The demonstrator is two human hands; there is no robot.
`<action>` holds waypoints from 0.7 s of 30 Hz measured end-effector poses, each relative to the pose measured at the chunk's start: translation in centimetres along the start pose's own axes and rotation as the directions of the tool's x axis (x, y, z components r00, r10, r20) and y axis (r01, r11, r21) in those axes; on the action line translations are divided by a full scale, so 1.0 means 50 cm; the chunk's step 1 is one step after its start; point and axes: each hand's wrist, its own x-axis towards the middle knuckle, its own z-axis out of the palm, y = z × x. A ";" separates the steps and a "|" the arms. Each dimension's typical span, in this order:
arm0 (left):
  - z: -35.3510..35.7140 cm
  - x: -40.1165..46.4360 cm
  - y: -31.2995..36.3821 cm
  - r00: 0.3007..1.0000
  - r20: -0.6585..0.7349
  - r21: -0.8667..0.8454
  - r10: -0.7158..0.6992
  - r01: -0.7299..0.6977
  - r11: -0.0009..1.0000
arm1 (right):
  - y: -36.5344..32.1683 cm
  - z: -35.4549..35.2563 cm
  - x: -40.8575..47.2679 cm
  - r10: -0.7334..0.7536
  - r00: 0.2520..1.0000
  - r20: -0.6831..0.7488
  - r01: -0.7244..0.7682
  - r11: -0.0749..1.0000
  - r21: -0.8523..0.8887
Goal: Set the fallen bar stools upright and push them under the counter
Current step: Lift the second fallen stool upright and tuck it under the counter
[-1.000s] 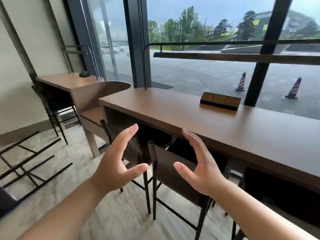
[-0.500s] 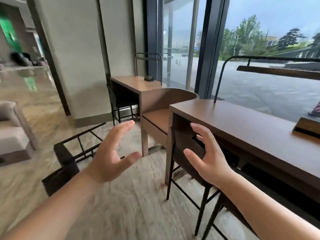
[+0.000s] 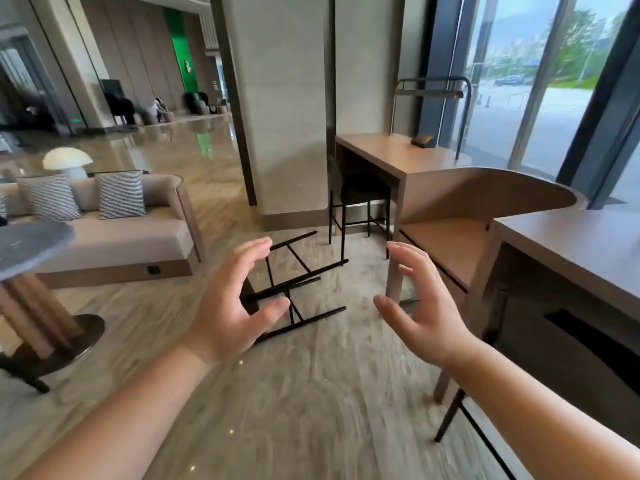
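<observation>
A fallen bar stool [image 3: 298, 282] with thin black metal legs lies on its side on the marble floor, legs pointing right; its seat is mostly hidden behind my left hand. My left hand [image 3: 232, 303] is held up open in front of the stool, fingers spread, holding nothing. My right hand [image 3: 422, 306] is open too, to the right of the stool and apart from it. The wooden counter [image 3: 568, 244] runs along the right edge. A black leg of an upright stool [image 3: 450, 414] shows under it. Another upright stool [image 3: 356, 202] stands under the far wooden desk [image 3: 391, 154].
A curved wooden bench seat [image 3: 450, 244] joins desk and counter. A beige sofa [image 3: 121, 237] with striped cushions and a round grey side table [image 3: 27, 244] stand at the left. A wide pillar [image 3: 287, 109] rises behind the fallen stool. Windows line the right.
My view has swung left from the counter and its tucked stools toward the lobby. The fallen stool now lies straight ahead behind my open hands, which kept their raised pose.
</observation>
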 end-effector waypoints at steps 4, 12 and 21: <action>-0.067 0.057 -0.129 0.997 -0.035 0.084 -0.072 0.074 0.994 | 0.079 0.133 0.141 -0.066 0.995 0.071 0.057 0.991 0.121; -0.242 0.080 -0.373 0.962 -0.175 0.195 -0.210 0.243 0.950 | 0.138 0.480 0.375 -0.170 0.963 0.210 0.103 0.950 0.295; -0.504 0.071 -0.768 0.939 -0.210 0.147 -0.273 0.306 0.941 | 0.125 0.932 0.565 -0.154 0.950 0.272 0.064 0.947 0.315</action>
